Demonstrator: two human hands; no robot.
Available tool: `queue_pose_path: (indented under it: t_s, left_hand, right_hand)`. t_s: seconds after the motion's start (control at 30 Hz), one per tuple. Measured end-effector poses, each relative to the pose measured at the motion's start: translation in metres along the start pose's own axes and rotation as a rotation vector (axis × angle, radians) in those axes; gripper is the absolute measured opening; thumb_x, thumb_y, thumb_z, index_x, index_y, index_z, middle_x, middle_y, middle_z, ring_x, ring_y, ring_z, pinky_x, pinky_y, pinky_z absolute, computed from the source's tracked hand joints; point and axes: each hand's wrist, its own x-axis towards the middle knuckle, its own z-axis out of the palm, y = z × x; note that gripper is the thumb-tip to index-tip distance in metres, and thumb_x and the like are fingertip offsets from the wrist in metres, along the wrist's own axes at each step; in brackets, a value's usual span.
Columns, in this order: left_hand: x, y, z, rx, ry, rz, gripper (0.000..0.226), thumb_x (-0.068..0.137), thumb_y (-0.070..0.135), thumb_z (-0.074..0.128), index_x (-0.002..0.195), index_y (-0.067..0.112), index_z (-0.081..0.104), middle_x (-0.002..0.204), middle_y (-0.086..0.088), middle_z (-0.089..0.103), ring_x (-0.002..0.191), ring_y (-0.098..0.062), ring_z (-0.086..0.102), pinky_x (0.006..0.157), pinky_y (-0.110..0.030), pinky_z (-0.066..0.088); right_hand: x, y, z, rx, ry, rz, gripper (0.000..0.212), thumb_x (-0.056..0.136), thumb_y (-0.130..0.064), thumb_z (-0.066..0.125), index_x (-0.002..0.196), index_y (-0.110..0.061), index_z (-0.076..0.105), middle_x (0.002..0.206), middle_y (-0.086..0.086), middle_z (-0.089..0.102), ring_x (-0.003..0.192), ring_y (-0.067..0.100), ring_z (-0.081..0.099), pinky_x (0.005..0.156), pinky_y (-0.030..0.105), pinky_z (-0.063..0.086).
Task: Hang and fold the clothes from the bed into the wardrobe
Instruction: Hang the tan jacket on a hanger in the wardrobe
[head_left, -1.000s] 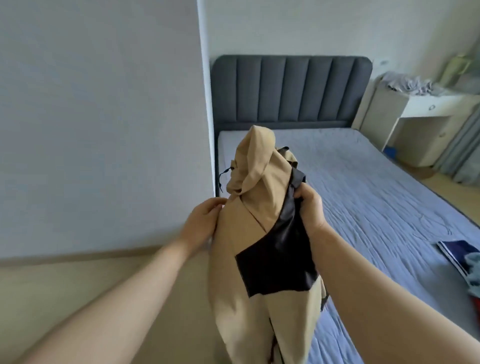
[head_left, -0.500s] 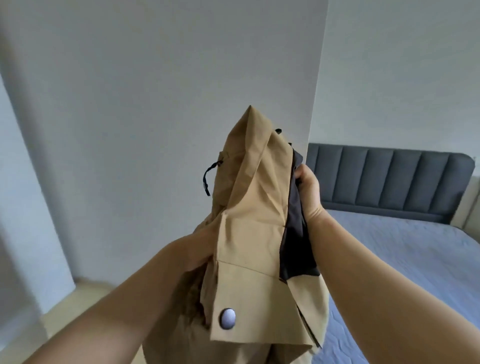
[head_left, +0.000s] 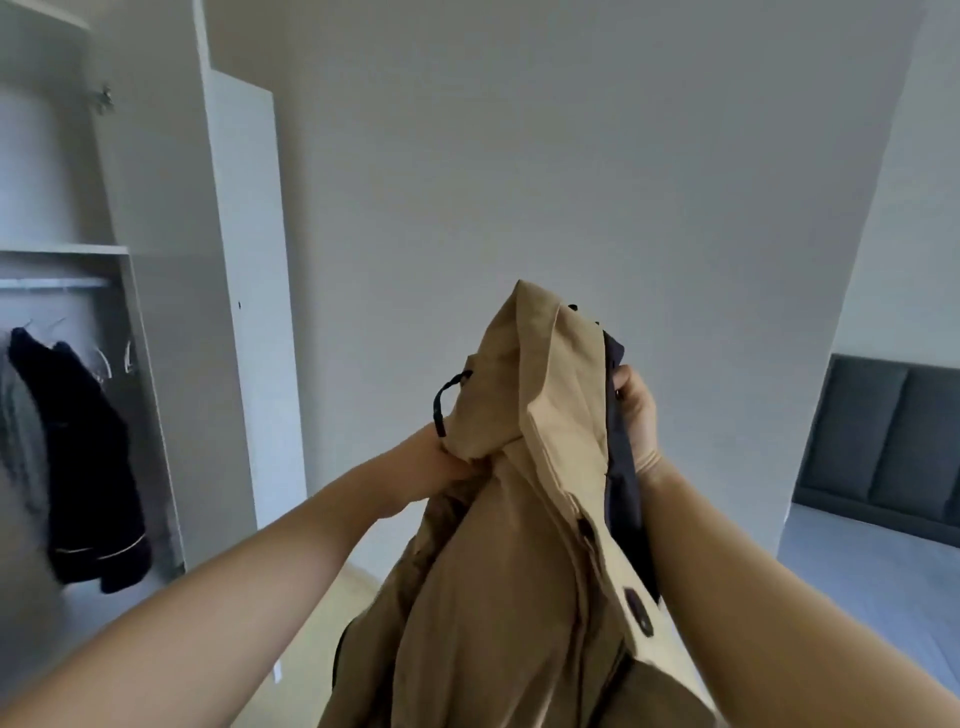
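Tan jacket (head_left: 519, 545) aloft; left hand (head_left: 441, 465), right hand (head_left: 636, 413) fingers clenched on it; wardrobe (head_left: 166, 312) open leftward.

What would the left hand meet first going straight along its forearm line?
The tan jacket itself: the left hand grips its bunched fabric. Past that, probably the plain wall, depth unclear.

Open white wardrobe (head_left: 156, 260) at far left. Shelf (head_left: 62, 249) across its upper part, hanging rail (head_left: 52, 283) just under shelf. Tall white panel (head_left: 249, 260) just right of wardrobe. Plain pale wall (head_left: 519, 156) further right, filling most of view. Light wood floor (head_left: 332, 613) right of wardrobe base. Far right of wardrobe: dark grey padded headboard (head_left: 883, 441), bed (head_left: 857, 571) in grey-blue sheet below it. Soft, even light.
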Motion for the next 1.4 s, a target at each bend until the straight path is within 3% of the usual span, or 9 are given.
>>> queue_pose_path:
  t_s: [0.13, 0.3, 0.47, 0.63, 0.73, 0.93, 1.03, 1.27, 1.4]
  left_hand:
    - [-0.001, -0.012, -0.033, -0.086, 0.276, 0.039, 0.020, 0.093, 0.006, 0.045, 0.087, 0.016, 0.062, 0.076, 0.001, 0.064, 0.067, -0.005, 0.062, 0.060, -0.014, 0.049]
    - [-0.003, -0.012, -0.093, 0.136, 0.664, 0.068, 0.025, 0.085, 0.002, 0.043, 0.087, 0.023, 0.058, 0.090, 0.000, 0.061, 0.088, -0.021, 0.056, 0.073, -0.031, 0.045]
    - [-0.007, 0.002, -0.131, 0.388, 0.800, 0.022, 0.029, 0.081, 0.003, 0.040, 0.074, 0.030, 0.047, 0.082, 0.003, 0.057, 0.074, -0.017, 0.051, 0.062, -0.027, 0.038]
    - [-0.003, -0.027, -0.149, 0.505, 0.854, -0.102, 0.030, 0.080, -0.001, 0.037, 0.072, 0.027, 0.045, 0.075, 0.008, 0.050, 0.081, -0.023, 0.051, 0.067, -0.029, 0.039]
    - [-0.001, -0.042, -0.171, 0.521, 0.905, -0.163, 0.030, 0.080, -0.003, 0.035, 0.070, 0.025, 0.044, 0.075, 0.009, 0.048, 0.082, -0.022, 0.050, 0.070, -0.030, 0.040]
    - [0.005, -0.077, -0.244, 0.646, 0.910, -0.166, 0.035, 0.080, -0.004, 0.041, 0.070, 0.028, 0.047, 0.085, 0.004, 0.056, 0.089, -0.020, 0.054, 0.078, -0.034, 0.045]
    - [0.007, -0.101, -0.293, 0.662, 0.947, -0.188, 0.036, 0.079, -0.003, 0.048, 0.066, 0.030, 0.050, 0.090, 0.001, 0.062, 0.090, -0.020, 0.057, 0.075, -0.031, 0.045]
    - [-0.029, -0.133, -0.375, 0.515, 0.273, -0.614, 0.038, 0.075, 0.007, 0.073, 0.105, 0.026, 0.059, 0.104, 0.009, 0.060, 0.098, -0.013, 0.057, 0.082, -0.021, 0.047]
    - [-0.056, -0.164, -0.403, 0.226, 0.304, -0.729, 0.029, 0.075, 0.031, 0.073, 0.099, 0.019, 0.062, 0.099, 0.002, 0.064, 0.089, -0.013, 0.063, 0.079, -0.023, 0.054]
  right_hand:
    - [0.008, 0.018, 0.017, 0.164, -0.119, 0.131, 0.017, 0.042, -0.020, 0.054, 0.048, -0.013, 0.069, 0.055, 0.000, 0.062, 0.048, 0.013, 0.060, 0.045, 0.011, 0.044]
    - [0.038, 0.047, 0.015, -0.209, 0.061, 0.293, 0.030, 0.094, -0.012, 0.032, 0.071, -0.014, 0.051, 0.062, 0.004, 0.054, 0.056, 0.015, 0.052, 0.047, 0.017, 0.039]
    - [0.054, 0.078, 0.043, -0.738, 0.017, 0.486, 0.015, 0.092, -0.010, 0.046, 0.079, -0.011, 0.055, 0.077, 0.007, 0.056, 0.068, 0.020, 0.053, 0.062, 0.029, 0.043]
    - [0.062, 0.100, 0.101, -0.563, -0.457, 0.406, 0.022, 0.091, -0.037, 0.053, 0.108, -0.023, 0.054, 0.108, 0.002, 0.059, 0.093, 0.021, 0.056, 0.087, 0.035, 0.046]
    - [0.073, 0.132, 0.132, -0.782, -0.758, 0.321, 0.055, 0.082, -0.022, 0.069, 0.127, -0.027, 0.039, 0.112, -0.006, 0.056, 0.100, 0.013, 0.058, 0.087, 0.029, 0.049]
    - [0.138, 0.198, 0.177, -1.025, -0.916, 0.233, 0.055, 0.075, 0.008, 0.060, 0.121, -0.018, 0.042, 0.110, 0.005, 0.054, 0.101, 0.024, 0.056, 0.091, 0.038, 0.052]
    - [0.174, 0.225, 0.206, -1.151, -0.988, 0.232, 0.031, 0.077, 0.011, 0.052, 0.097, -0.012, 0.054, 0.086, 0.003, 0.053, 0.079, 0.019, 0.055, 0.072, 0.029, 0.054]
    - [0.233, 0.305, 0.282, -1.020, -0.857, 0.206, 0.036, 0.081, 0.011, 0.026, 0.055, -0.008, 0.043, 0.060, 0.006, 0.039, 0.054, 0.019, 0.034, 0.043, 0.020, 0.029]
    - [0.245, 0.365, 0.339, -0.921, -0.845, 0.262, 0.032, 0.091, 0.002, 0.034, 0.068, -0.011, 0.051, 0.075, 0.010, 0.050, 0.066, 0.020, 0.046, 0.061, 0.027, 0.040]
